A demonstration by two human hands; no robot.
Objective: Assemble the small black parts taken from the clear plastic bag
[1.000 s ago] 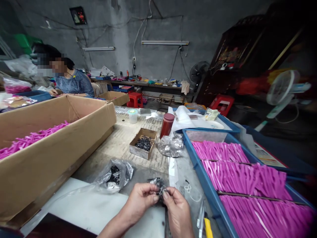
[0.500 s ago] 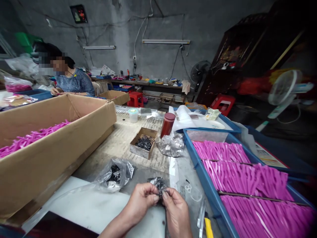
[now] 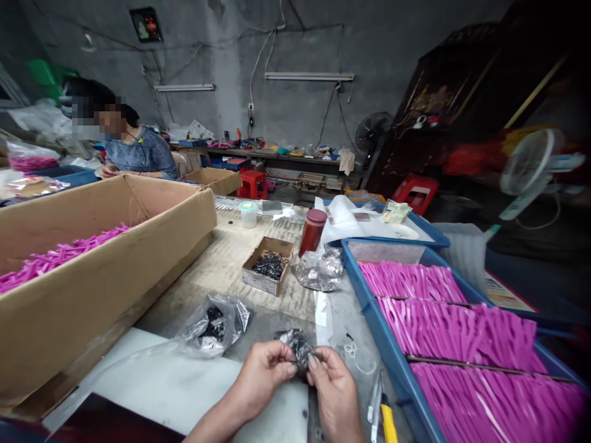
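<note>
My left hand point(image 3: 265, 372) is closed in a pinch, with a small dark piece point(image 3: 292, 362) showing at its fingertips. Across a narrow gap, my right hand point(image 3: 333, 387) also pinches a small dark piece point(image 3: 317, 355), mostly covered by the fingers; its kind is too small to make out. Just behind the fingertips lies a clear plastic bag of black parts point(image 3: 293, 338). Farther left, another clear bag point(image 3: 235, 317) lies open with black parts inside. Both hands are above the near edge of the table, by a white sheet point(image 3: 184, 375).
A large cardboard box point(image 3: 152, 271) with pink strips stands left. At right, a blue tray point(image 3: 369, 301) holds rows of pink strips. Ahead are a small carton point(image 3: 263, 284) of black parts and a dark red canister point(image 3: 313, 232). A yellow-handled tool point(image 3: 388, 423) lies near right. A co-worker point(image 3: 138, 151) sits back left.
My right hand has shifted slightly right, so the fingertips of the two hands are farther apart. My left hand stays nearly where it was. A translucent sheet beyond the blue tray has swung right.
</note>
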